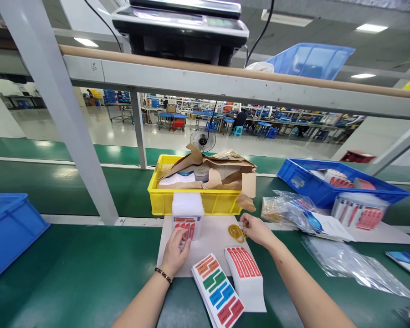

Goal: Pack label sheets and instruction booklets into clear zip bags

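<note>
Multicoloured sheets point(218, 291) lie unbanded at our white mat's point(210, 241) 6 o'clock, our left fingers point(178, 234) holding red labels point(190, 225), right fingers point(245, 220) pinching rubber bands point(235, 233) at 2.

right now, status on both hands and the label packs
left hand at the bagged labels; right hand, fingers at the yellow rubber bands; two label stacks, multicolour and red, lie between the forearms

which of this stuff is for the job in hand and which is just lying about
Likely in the job:
label bundle, at left hand
rubber bands, at right hand
multicoloured stack
red-topped stack

Likely just lying about:
left blue bin
upper blue bin
fan
</note>
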Demonstrator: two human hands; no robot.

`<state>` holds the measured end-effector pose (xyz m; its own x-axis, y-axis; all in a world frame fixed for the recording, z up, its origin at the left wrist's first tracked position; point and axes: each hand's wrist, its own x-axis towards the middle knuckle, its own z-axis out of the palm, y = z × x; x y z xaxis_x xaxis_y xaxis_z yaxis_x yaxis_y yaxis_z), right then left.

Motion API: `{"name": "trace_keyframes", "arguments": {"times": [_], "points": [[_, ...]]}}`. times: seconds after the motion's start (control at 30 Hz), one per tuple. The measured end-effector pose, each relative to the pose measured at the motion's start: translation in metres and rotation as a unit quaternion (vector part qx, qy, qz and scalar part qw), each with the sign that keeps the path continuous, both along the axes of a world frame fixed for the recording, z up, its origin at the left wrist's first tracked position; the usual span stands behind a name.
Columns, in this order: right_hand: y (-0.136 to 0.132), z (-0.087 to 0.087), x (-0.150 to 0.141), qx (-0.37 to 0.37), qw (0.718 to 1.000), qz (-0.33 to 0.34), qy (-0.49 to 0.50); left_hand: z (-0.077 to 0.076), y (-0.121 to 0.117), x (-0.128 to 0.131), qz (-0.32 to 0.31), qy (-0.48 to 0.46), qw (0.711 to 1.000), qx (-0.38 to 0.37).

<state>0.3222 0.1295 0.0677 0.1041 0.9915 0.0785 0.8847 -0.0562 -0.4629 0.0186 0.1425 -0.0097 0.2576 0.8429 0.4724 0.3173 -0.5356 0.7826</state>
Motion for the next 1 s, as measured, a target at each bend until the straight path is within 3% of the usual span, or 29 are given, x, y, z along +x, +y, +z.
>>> {"name": "trace_keyframes", "arguments": {"times": [0.3,0.57,0.67,0.83,1.0], "points": [[0.000,0.031,-0.047,0.027,0.988,0.103,0.114,0.006,-0.001,0.001,-0.017,-0.028,0.999,-0.009],[0.000,0.025,-0.135,-0.025,0.945,0.224,0.238,0.015,-0.005,0.004,-0.102,-0.120,0.986,-0.057],[-0.004,0.023,-0.160,-0.036,0.921,0.251,0.296,0.014,-0.003,0.005,-0.096,-0.182,0.973,-0.106],[-0.010,0.014,-0.174,-0.030,0.893,0.218,0.392,0.011,-0.001,0.008,-0.060,-0.267,0.947,-0.169],[-0.006,-0.011,-0.167,0.069,0.889,0.080,0.445,0.020,-0.001,0.010,0.016,-0.412,0.881,-0.234]]}}
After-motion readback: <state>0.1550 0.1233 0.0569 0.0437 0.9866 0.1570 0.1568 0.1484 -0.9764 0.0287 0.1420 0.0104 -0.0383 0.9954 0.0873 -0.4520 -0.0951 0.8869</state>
